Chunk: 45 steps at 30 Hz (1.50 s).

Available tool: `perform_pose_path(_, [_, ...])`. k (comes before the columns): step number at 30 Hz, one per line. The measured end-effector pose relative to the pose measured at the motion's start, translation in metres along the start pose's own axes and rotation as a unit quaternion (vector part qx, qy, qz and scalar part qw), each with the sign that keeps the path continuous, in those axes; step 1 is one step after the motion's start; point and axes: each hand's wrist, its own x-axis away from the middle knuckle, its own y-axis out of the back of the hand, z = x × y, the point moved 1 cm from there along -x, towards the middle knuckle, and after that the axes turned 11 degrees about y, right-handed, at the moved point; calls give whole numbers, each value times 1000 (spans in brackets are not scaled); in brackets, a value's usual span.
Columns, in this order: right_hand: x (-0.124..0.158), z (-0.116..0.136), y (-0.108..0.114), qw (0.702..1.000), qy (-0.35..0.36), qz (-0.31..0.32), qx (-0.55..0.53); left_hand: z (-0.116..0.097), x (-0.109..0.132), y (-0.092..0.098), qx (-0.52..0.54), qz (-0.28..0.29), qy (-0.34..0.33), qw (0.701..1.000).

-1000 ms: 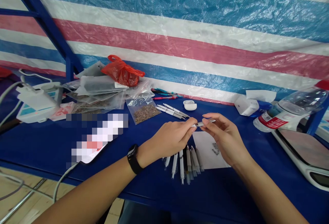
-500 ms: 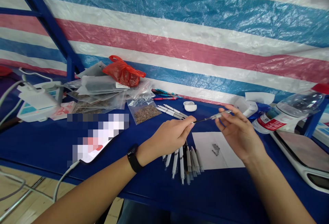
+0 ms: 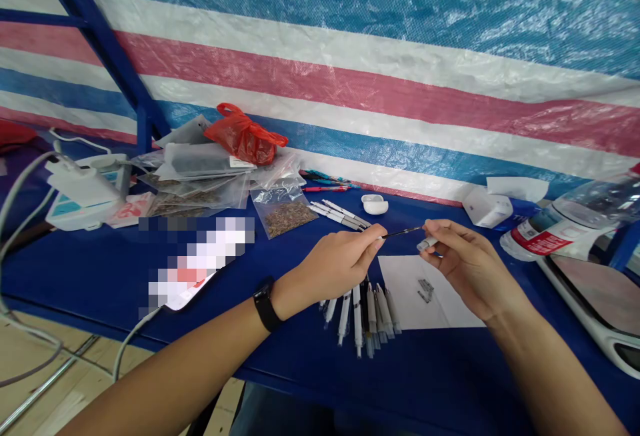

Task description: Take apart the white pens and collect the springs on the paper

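My left hand (image 3: 340, 264), with a black watch on its wrist, pinches the end of a thin dark pen refill (image 3: 403, 231) that points right. My right hand (image 3: 463, 264) is curled, pinching a small grey pen part (image 3: 427, 244) just under the refill's tip. Below both hands a row of several white pen barrels (image 3: 361, 309) lies on the blue table (image 3: 100, 269). A white paper sheet (image 3: 425, 286) with a few small metal parts (image 3: 425, 288) lies under my right hand.
Clear bags of small parts (image 3: 286, 215) and a red plastic bag (image 3: 245, 136) are at the back left. More pens (image 3: 340, 215), a white earbud case (image 3: 375, 204), a white box (image 3: 487, 208), a lying bottle (image 3: 570, 223), a scale (image 3: 595, 303) and a charger (image 3: 83, 186) surround the hands.
The two hands were together on one pen piece; my right hand pulled away to the right, baring the thin refill, then came back lower with the grey part under the refill's tip.
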Motion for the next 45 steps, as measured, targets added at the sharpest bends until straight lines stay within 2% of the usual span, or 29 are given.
perform_pose_path(5, [0,-4,1,998,-11,40,41,1,1,-3,0,7,-3,1000])
perform_pose_path(8, [-2,-1,3,998,21,21,49,1,0,-2,-11,3,0,1000])
perform_pose_path(11, [-7,13,18,995,52,-24,85,1,0,2,-12,0,8,1000])
perform_pose_path(13, [-11,24,35,981,60,-16,186,0,0,4,-4,-3,14,1000])
perform_pose_path(14, [-13,29,43,966,56,5,252,0,0,4,-2,-4,15,1000])
perform_pose_path(17, [-15,33,61,906,1,167,389,0,0,3,-6,-3,9,1000])
perform_pose_path(19, [-14,29,64,862,-31,266,430,-1,1,2,-16,4,4,1000])
perform_pose_path(21, [-13,24,60,834,-37,320,447,-1,1,0,-23,8,5,1000])
perform_pose_path(23, [-12,18,52,822,-28,338,458,-1,0,0,-28,7,11,1000])
perform_pose_path(30, [-9,9,32,786,-20,340,517,-3,-1,0,-31,7,29,999])
perform_pose_path(37, [-7,8,31,776,-3,343,528,-3,0,-1,-27,-2,19,999])
perform_pose_path(40, [-8,8,35,778,4,326,537,-2,0,-1,-24,-8,11,1000])
perform_pose_path(45, [-9,8,40,827,47,267,492,-2,-1,-2,-29,-5,15,999])
